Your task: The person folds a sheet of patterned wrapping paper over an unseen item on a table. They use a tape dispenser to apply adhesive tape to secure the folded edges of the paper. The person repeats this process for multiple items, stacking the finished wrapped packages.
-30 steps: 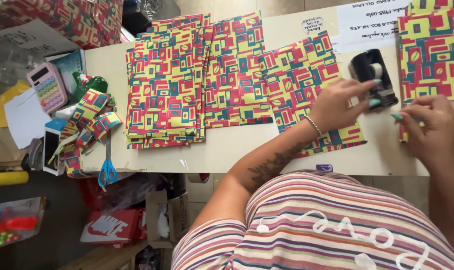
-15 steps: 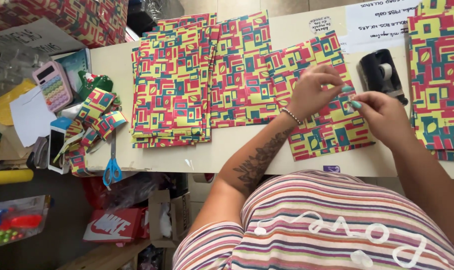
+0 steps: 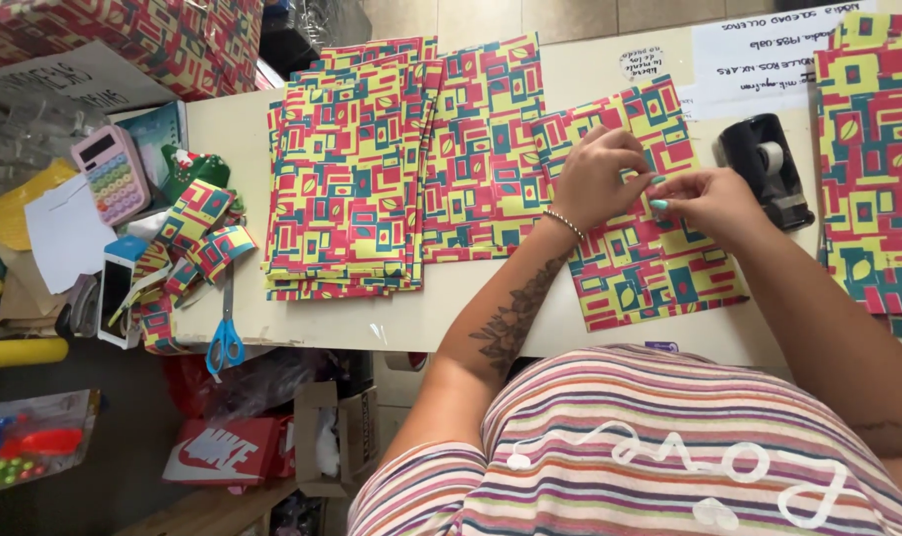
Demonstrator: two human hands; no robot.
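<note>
Your left hand (image 3: 595,179) and right hand (image 3: 704,199) meet over the patterned paper sheet (image 3: 649,258) lying flat on the pale table (image 3: 471,298), fingertips pinched together almost touching each other at the sheet's upper middle. Both sets of fingers are curled nearly closed; they seem to nip a small bit of tape, though it is too small to make out. The black tape dispenser (image 3: 769,169) stands just beside your right hand, and a stack of matching sheets (image 3: 347,169) lies to the left.
</note>
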